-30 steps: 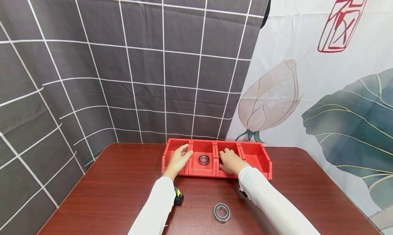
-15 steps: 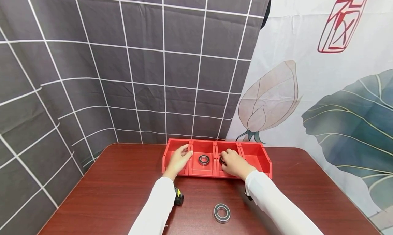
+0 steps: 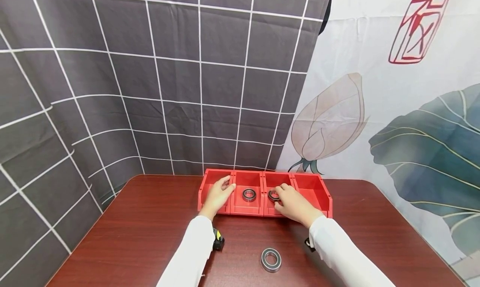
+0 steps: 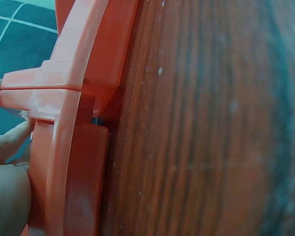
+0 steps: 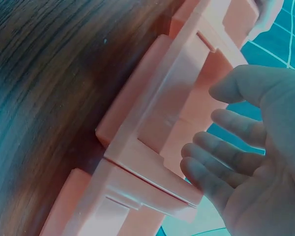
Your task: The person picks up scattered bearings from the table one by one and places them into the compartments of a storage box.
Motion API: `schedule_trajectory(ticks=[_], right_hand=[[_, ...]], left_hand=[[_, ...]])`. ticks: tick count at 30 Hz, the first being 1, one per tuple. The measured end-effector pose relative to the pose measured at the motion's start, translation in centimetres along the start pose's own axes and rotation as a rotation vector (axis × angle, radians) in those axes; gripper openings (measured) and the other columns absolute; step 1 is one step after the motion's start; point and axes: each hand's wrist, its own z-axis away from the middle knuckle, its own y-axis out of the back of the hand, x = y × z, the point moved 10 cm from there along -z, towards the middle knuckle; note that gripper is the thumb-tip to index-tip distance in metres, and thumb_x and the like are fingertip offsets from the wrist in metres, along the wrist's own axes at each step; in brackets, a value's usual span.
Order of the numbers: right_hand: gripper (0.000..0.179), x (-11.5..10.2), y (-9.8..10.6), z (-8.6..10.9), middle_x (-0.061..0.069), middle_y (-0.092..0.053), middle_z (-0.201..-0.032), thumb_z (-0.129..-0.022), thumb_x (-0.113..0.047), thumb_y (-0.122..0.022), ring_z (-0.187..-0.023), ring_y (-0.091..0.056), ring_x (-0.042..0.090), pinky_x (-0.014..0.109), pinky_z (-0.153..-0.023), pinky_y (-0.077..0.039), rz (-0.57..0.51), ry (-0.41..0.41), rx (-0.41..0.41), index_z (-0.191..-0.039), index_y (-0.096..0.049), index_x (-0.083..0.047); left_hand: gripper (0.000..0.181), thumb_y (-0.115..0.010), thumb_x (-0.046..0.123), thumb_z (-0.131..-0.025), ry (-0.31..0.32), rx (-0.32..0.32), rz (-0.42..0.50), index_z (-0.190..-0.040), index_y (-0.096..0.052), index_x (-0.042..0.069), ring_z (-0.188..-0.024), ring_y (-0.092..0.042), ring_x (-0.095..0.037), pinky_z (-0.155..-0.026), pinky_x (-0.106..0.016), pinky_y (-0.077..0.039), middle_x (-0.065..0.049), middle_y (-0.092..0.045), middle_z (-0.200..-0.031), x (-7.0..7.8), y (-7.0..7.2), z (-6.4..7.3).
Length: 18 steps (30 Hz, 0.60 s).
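Evidently the right hand [image 3: 294, 204] hangs released, its fingers relaxed, at the bearing [image 3: 271, 197] lying in the third of the red bins [image 3: 246, 212] from the left, close walls on either side. The left hand [image 3: 215, 196] pinches the divider [image 3: 231, 205] between the first two. Table [image 3: 150, 220] stretches from their front edge. Only the head view shows the bearing; the right wrist view bares the palm.

Three bearings [image 3: 271, 269], four red bins [image 3: 247, 179]

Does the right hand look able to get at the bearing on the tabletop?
Likely yes: the right hand looks empty, and nothing visible stands between the red bins and that bearing.
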Motion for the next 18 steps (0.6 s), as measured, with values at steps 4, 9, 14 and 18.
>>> schedule_trajectory(ticks=[4,9,14,18], right_hand=[[0.040,-0.2,0.6,0.6,0.007,-0.058,-0.105,-0.082,-0.018,-0.072,-0.090,-0.054,0.018,0.036,-0.082,-0.055,-0.016,0.025,0.028,-0.119,-0.062,-0.007],[0.041,-0.6,1.1,1.8,0.006,-0.058,-0.106,-0.083,-0.019,-0.071,-0.087,-0.053,0.016,0.033,-0.080,-0.054,-0.036,0.062,0.050,-0.120,-0.061,-0.006],[0.041,-1.0,1.4,2.7,0.006,-0.059,-0.110,-0.082,-0.020,-0.073,-0.093,-0.055,0.018,0.035,-0.083,-0.054,-0.036,0.076,0.067,-0.120,-0.061,-0.008],[0.042,-1.0,1.5,3.3,0.005,-0.060,-0.110,-0.081,-0.021,-0.074,-0.093,-0.056,0.017,0.036,-0.083,-0.055,-0.045,0.063,0.068,-0.121,-0.062,-0.010]], left_hand=[[0.055,-0.062,0.028,-0.093,-0.004,-0.004,-0.002,-0.142,-0.047,0.008,-0.121,-0.055,-0.032,-0.097,-0.046,-0.047,-0.015,-0.057,-0.133,-0.1,0.0,-0.1],[0.056,-0.063,0.030,-0.093,0.010,0.000,-0.012,-0.143,-0.047,0.010,-0.122,-0.055,-0.031,-0.097,-0.045,-0.047,-0.014,-0.057,-0.134,-0.1,0.1,0.0],[0.055,-0.063,0.029,-0.093,0.008,0.004,-0.007,-0.143,-0.047,0.009,-0.122,-0.055,-0.031,-0.098,-0.045,-0.047,-0.014,-0.057,-0.134,0.1,0.1,0.1],[0.055,-0.062,0.029,-0.094,0.012,0.006,-0.009,-0.143,-0.047,0.010,-0.122,-0.055,-0.031,-0.098,-0.045,-0.046,-0.014,-0.057,-0.134,0.1,0.0,0.2]])
